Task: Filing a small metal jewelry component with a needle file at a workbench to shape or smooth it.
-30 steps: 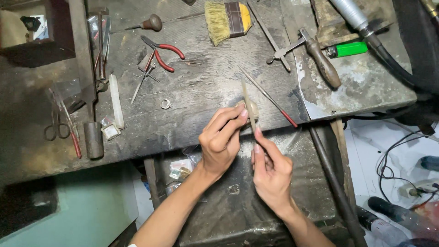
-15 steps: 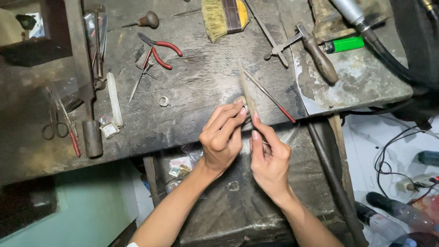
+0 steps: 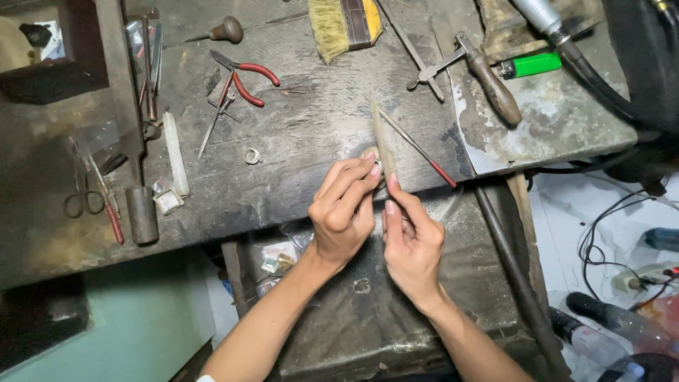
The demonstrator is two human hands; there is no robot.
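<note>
My left hand (image 3: 343, 212) pinches a small metal piece, seemingly a ring (image 3: 377, 167), at the front edge of the dark wooden bench (image 3: 297, 184). My right hand (image 3: 411, 237) grips the near end of a thin flat tan stick (image 3: 382, 138), which points away from me and lies against the piece. The two hands' fingertips almost touch. A slim file with a red handle (image 3: 419, 150) lies on the bench just right of the stick.
A loose ring (image 3: 252, 155), red-handled pliers (image 3: 246, 76), a white rod (image 3: 175, 152), scissors (image 3: 79, 199) and a brush (image 3: 346, 21) lie on the bench. A wood-handled tool (image 3: 491, 78) and green lighter (image 3: 532, 65) sit far right. Bottles (image 3: 615, 322) and cables are on the floor.
The stick has slid forward, away from me, across the piece. My right hand has moved up closer to the left fingertips.
</note>
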